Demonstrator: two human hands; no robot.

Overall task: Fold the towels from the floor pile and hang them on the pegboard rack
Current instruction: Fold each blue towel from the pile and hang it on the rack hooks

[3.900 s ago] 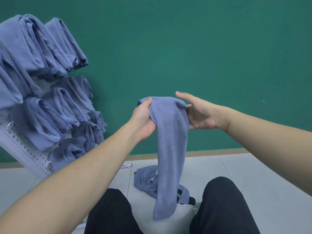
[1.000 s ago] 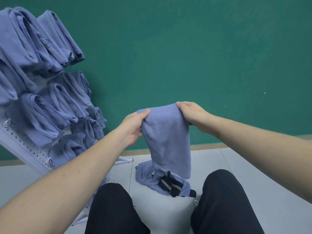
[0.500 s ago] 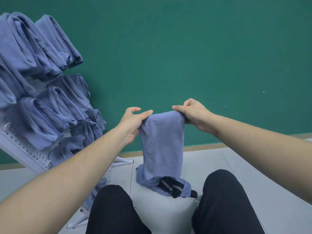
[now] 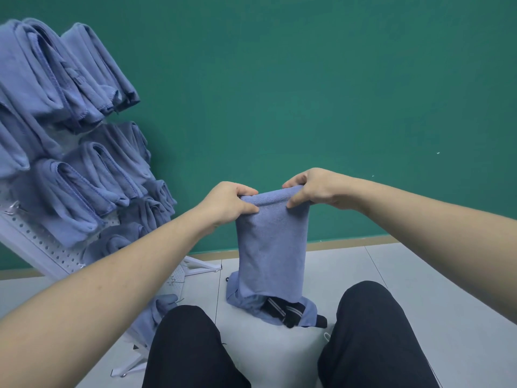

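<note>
- Left hand (image 4: 228, 204): fingers curled over the top-left corner of the folded blue towel (image 4: 271, 245), thumb pinching the front face.
- Right hand (image 4: 313, 190): grips the top-right corner the same way; fingertips behind the fold are hidden.
- Towel hangs vertically btwn both hands, in front of the green wall (image 4: 307, 93) and above the floor (image 4: 405, 275). Its lower hem overlaps the floor pile (image 4: 305, 312) in view; contact can't be confirmed.
- Floor pile: blue cloth w/ a black striped item (image 4: 282, 309) on top; item type unclear, partly covered by the hanging towel.
- Pegboard rack (image 4: 36, 242): at the floor's left edge, leaning, cut off by the frame's left side. Hung towels (image 4: 70, 175) cover most of it; pegs mostly hidden.
- Knees in black trousers (image 4: 369, 331) block the near floor and the rack's lower base.
</note>
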